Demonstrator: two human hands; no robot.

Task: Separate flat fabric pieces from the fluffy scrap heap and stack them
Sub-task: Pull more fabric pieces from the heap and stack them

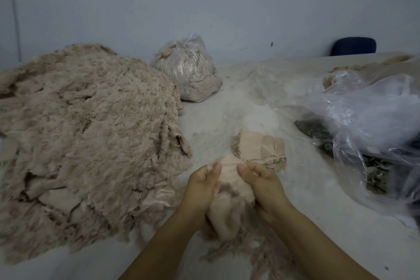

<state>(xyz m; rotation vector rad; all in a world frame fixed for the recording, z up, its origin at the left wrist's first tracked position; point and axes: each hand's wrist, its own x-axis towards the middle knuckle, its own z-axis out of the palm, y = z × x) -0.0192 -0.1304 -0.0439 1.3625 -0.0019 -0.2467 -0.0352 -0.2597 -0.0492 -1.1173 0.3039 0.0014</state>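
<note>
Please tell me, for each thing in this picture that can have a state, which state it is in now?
Left hand: grips the fabric piece.
Right hand: grips the same piece.
Fabric piece: held between both hands, above the table.
Flat stack: lying on the table, smooth side up.
Fluffy heap: piled on the left.
Far bag: filled, closed.
Near bag: crumpled, lying at the right.

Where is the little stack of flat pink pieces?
In the head view, the stack of flat pieces lies on the table just beyond the two hands, right of the big fluffy heap and left of the clear plastic bag.
</note>
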